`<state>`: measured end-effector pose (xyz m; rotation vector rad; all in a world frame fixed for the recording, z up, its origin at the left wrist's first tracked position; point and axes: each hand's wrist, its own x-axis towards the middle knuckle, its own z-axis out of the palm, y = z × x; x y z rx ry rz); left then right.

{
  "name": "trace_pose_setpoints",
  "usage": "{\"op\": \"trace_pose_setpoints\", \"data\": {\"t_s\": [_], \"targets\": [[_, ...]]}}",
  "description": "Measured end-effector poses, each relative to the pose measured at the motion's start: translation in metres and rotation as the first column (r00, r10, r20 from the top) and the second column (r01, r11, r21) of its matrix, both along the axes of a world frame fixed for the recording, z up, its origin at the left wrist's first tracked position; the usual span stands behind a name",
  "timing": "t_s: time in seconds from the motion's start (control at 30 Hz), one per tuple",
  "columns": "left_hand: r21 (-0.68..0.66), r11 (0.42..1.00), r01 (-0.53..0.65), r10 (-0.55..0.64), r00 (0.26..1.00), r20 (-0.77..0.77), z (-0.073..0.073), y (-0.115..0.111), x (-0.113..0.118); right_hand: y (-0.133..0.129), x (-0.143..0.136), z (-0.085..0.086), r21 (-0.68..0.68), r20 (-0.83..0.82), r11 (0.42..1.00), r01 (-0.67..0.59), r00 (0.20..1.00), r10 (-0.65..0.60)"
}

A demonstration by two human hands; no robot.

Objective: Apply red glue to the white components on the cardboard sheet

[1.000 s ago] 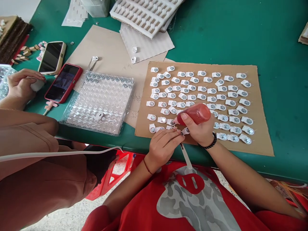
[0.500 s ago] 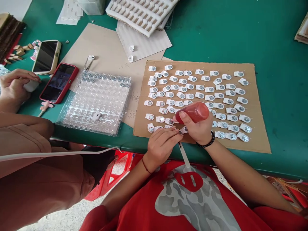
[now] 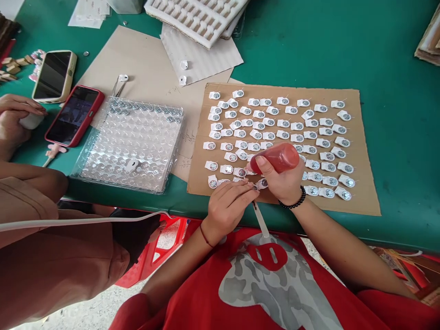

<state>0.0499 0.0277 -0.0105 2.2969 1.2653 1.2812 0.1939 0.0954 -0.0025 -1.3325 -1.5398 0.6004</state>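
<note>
My right hand (image 3: pixel 284 182) is wrapped round a red squeeze bottle (image 3: pixel 277 158), tilted with its nozzle down and left over the cardboard sheet (image 3: pixel 369 183). Just below the nozzle, the fingers of my left hand (image 3: pixel 228 201) are pinched together at the sheet's near edge. A small silver-faced piece (image 3: pixel 255 187) shows at those fingertips, mostly hidden by them. From under them a flat white strip (image 3: pixel 261 220) with a dark end points toward my shirt. Rows of small white tabs (image 3: pixel 310 164) with round silver discs lie on the cardboard.
Left of the cardboard lies a clear, dimpled plastic tray (image 3: pixel 134 142) with silver pieces along its far rows. Beyond it are tweezers (image 3: pixel 120 86) and two phones (image 3: pixel 74 115). Another person's hand (image 3: pixel 15 117) rests at far left. White foam trays (image 3: pixel 199 18) lie at the back.
The whole view has shifted slightly, so things sit a little further left and up. Both hands and the bottle keep nearly the same pose over the cardboard.
</note>
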Motion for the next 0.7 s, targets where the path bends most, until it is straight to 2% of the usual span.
{"op": "trace_pose_setpoints", "data": {"t_s": [0.2, 0.47, 0.7], "targets": [[0.004, 1.000, 0.002, -0.002, 1.000, 0.006, 0.0001, 0.0003, 0.0000, -0.0007, 0.0002, 0.0018, 0.001, -0.002, 1.000, -0.002, 1.000, 0.002], [0.010, 1.000, -0.010, 0.010, 1.000, -0.007, -0.0007, 0.0003, 0.0003, -0.0025, 0.0024, 0.0054, 0.071, -0.001, 0.996, -0.057, 0.998, 0.057], [0.009, 1.000, -0.010, 0.011, 1.000, -0.011, -0.0004, 0.0010, 0.0000, -0.0037, 0.0038, 0.0080, 0.089, 0.043, 0.995, -0.051, 0.998, 0.047]]}}
